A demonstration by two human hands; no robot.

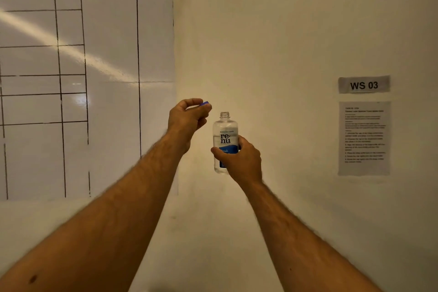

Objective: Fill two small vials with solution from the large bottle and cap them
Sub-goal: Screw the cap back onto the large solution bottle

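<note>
**Uncapped bottle held upright, cap in the other hand**

Here, a clear plastic bottle (225, 142) raised in front of a pale wall (284, 42), between the two outstretched forearms. Transparent body with rounded shoulders, a white label printed "re-nu" in black, a blue band below it; threaded neck bare and open at the top. Long axis vertical, mouth pointing straight up, base downward, label facing the camera.

Gripped low on the body by the right hand (241, 161), thumb across the blue band and fingers (240, 142) curled round the far side. Up and to the left of the neck, apart from it, the left hand (187, 118), fingers curled, pinching a small blue cap (204, 103) at the fingertips.

Behind, on the left, a whiteboard (106, 42) ruled into columns, headed "AW-02". On the right, a "WS 03" tag (364, 84) above a printed sheet (364, 138), text too small to read.
</note>
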